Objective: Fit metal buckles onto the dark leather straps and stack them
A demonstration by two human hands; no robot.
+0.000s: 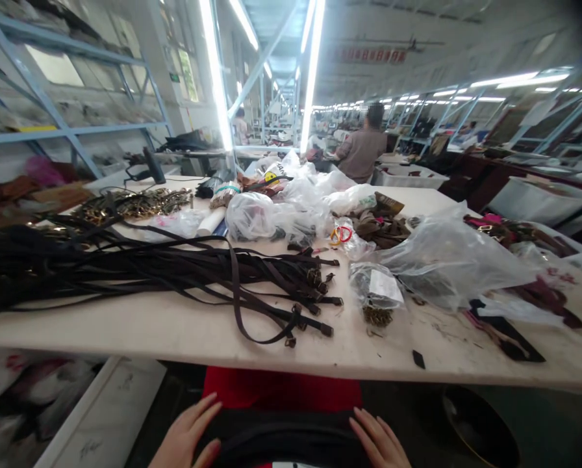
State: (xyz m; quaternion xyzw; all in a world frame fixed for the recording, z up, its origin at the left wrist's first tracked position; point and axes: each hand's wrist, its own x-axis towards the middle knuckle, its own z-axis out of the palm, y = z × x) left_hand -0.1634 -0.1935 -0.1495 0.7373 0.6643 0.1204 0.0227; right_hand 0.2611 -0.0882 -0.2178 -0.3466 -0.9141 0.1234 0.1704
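Two hands [186,432] [377,439], one black item [284,430] between them

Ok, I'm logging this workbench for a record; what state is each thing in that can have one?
Left hand: open, fingers extended.
Right hand: open, fingers extended.
Black straps: heaped lengthwise, one curving out in a loop.
Small clear bag: holding brass-coloured pieces; sealed or not, unclear.
Large clear bag: crumpled; whether sealed, unclear.
Black scrap: lying flat, apart from the straps.
Light tubes: lit.
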